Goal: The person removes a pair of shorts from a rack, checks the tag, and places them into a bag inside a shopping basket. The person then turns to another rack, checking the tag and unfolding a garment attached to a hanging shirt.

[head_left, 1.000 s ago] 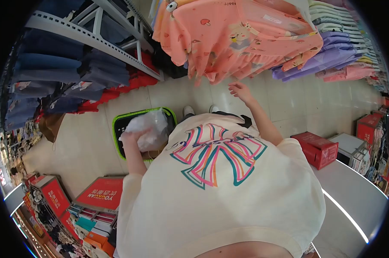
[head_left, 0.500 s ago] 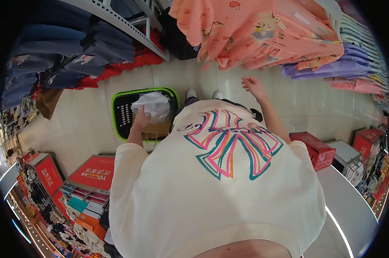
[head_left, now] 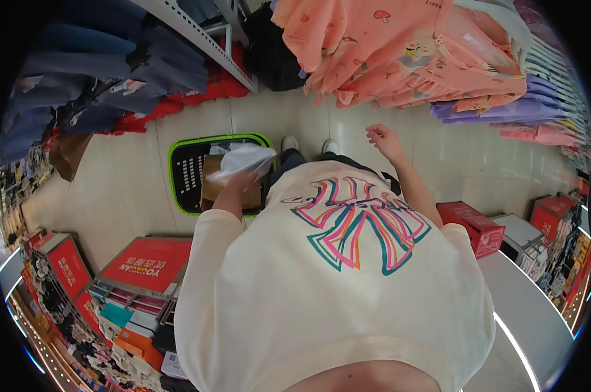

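Observation:
My left hand is closed on a white plastic bag, which is blurred by motion. It hangs over a black shopping basket with a lime-green rim on the floor to my left. Inside the basket lies a brown paper bag, partly covered by the white bag and my forearm. My right hand is held out in front of me, fingers loosely bent and apart, holding nothing. Nearest to it are peach-coloured printed garments on a rack.
Dark blue clothes hang at the left beside a metal rack frame. Purple garments hang at the right. Red display boxes stand behind me on the left, another red box on the right. Pale floor tiles lie underfoot.
My left hand has drawn the white plastic bag to the right and toward me, uncovering more of the brown paper bag. The right hand has hardly moved.

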`<action>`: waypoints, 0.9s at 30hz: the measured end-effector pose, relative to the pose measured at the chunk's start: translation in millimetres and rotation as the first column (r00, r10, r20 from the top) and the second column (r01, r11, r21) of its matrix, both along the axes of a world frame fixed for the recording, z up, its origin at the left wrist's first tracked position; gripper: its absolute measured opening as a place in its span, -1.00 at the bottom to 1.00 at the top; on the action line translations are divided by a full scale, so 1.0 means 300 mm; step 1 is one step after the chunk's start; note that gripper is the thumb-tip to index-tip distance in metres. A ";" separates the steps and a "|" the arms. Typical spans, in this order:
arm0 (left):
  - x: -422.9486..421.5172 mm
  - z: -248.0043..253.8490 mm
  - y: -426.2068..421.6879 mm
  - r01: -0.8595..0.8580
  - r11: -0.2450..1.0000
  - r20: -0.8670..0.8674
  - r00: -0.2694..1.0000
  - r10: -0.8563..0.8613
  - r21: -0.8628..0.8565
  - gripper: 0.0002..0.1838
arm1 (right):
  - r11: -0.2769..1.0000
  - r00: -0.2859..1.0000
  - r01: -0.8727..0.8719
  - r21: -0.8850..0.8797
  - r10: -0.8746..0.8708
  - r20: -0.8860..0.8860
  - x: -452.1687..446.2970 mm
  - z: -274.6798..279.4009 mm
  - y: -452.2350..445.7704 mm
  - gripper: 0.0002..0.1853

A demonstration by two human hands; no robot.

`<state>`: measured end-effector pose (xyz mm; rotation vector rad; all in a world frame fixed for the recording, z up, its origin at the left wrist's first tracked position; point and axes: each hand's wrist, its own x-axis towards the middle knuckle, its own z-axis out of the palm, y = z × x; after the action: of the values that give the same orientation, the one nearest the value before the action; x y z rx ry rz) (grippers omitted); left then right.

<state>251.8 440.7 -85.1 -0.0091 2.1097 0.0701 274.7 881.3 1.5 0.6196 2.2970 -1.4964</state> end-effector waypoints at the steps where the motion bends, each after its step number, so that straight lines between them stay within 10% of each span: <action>1: 0.000 -0.053 -0.034 -0.086 0.996 -0.006 0.996 0.086 -0.008 -0.40 | 1.000 1.000 0.007 0.005 -0.007 -0.010 0.004 -0.001 0.000 -0.79; 7: 0.024 -0.092 -0.280 -0.072 0.940 0.044 0.995 0.092 -0.335 -0.48 | 0.997 0.997 0.070 0.029 -0.070 -0.021 0.038 0.008 0.018 -0.79; 12: -0.003 0.149 -0.178 0.082 0.997 -0.181 0.980 -0.082 -0.010 -0.60 | 0.992 0.992 0.125 0.030 -0.124 -0.018 0.068 -0.001 0.047 -0.79; 15: -0.011 0.038 -0.201 -0.122 0.983 -0.133 0.986 0.103 -0.138 -0.63 | 0.988 0.987 0.152 0.027 -0.150 -0.060 0.060 0.006 0.069 -0.79; 22: -0.047 -0.019 -0.169 -0.314 0.936 -0.335 0.875 0.351 0.160 -0.67 | 0.901 0.883 0.369 -0.228 -0.417 -0.217 -0.010 0.099 0.171 -0.80; 27: -0.261 0.091 0.084 -0.249 0.542 -0.292 0.628 0.722 0.803 -0.60 | 0.638 0.481 0.591 -0.494 -0.770 -0.419 -0.071 0.249 0.318 -0.77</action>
<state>173.4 466.0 -57.8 -0.1927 2.4953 1.4514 253.5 976.8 76.1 1.2478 2.2423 -2.7165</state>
